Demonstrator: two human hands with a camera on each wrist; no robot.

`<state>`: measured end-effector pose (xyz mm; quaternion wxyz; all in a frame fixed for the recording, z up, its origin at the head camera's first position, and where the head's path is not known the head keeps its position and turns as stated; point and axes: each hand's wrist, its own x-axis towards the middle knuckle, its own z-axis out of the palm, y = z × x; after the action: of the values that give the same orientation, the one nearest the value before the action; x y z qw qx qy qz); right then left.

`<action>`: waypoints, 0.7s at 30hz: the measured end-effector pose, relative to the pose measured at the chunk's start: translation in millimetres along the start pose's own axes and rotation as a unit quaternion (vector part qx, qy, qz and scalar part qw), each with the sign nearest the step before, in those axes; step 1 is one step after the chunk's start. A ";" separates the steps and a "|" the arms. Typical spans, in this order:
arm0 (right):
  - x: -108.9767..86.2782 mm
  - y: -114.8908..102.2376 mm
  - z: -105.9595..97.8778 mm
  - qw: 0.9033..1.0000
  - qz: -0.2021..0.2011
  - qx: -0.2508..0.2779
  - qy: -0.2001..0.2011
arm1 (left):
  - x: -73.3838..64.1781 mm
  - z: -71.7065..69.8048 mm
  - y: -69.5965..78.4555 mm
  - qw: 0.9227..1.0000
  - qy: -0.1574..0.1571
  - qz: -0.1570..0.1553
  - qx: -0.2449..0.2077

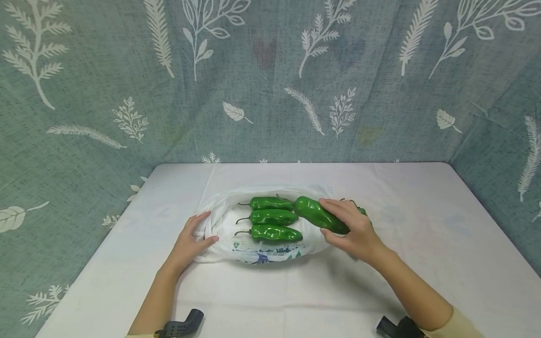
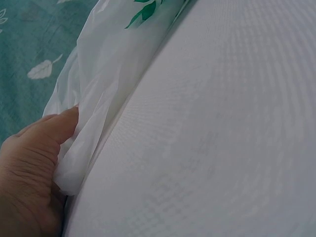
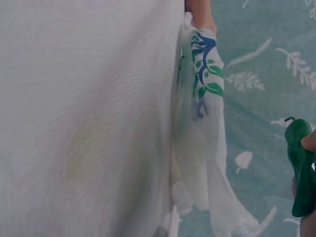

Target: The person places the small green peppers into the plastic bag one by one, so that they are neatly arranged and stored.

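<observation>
My right hand (image 1: pixel 357 231) grips a long green pepper (image 1: pixel 314 212), its thumb and fingers on opposite sides, over the right part of a white plastic bag (image 1: pixel 310 241). In the right wrist view this pepper (image 3: pixel 297 148) shows at the right edge with its stem up. Three more green peppers (image 1: pixel 274 217) lie in a row on the bag, stems to the left. Spread at the bag's left end, my left hand (image 1: pixel 190 240) touches the plastic with thumb and forefinger straight. The left wrist view shows its thumb (image 2: pixel 61 126) against the bag; the other fingers are hidden.
Partly hidden behind my right hand is another green pepper (image 1: pixel 361 211). A white cloth (image 1: pixel 279 286) covers the table. Leaf-patterned green-blue fabric (image 1: pixel 270 103) hangs behind and at both sides. Blue and green print (image 3: pixel 207 74) marks the bag's near side.
</observation>
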<state>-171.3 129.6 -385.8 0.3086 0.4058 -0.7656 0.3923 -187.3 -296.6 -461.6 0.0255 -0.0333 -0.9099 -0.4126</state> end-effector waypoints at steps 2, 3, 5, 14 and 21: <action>2.0 -0.4 2.8 1.000 -0.010 -0.002 -0.003 | 0.0 -0.1 -0.2 1.000 0.000 0.001 0.001; 2.8 -0.7 4.1 1.000 -0.012 -0.001 -0.005 | 0.0 -0.1 -0.3 1.000 0.001 0.001 0.002; 4.3 -1.4 7.3 1.000 -0.015 0.002 -0.011 | 0.1 -0.1 -0.5 1.000 0.001 0.002 0.003; 10.0 -4.3 22.3 0.999 -0.013 0.030 -0.041 | -0.5 0.3 -1.0 1.000 0.002 0.004 0.000; 15.0 -6.2 36.0 0.998 -0.026 0.032 -0.047 | -0.1 0.2 -0.1 1.000 0.004 0.002 0.008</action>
<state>-178.7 91.0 -389.8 0.2692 0.4531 -0.7555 0.3891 -187.2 -296.5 -461.9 0.0297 -0.0330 -0.9129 -0.4057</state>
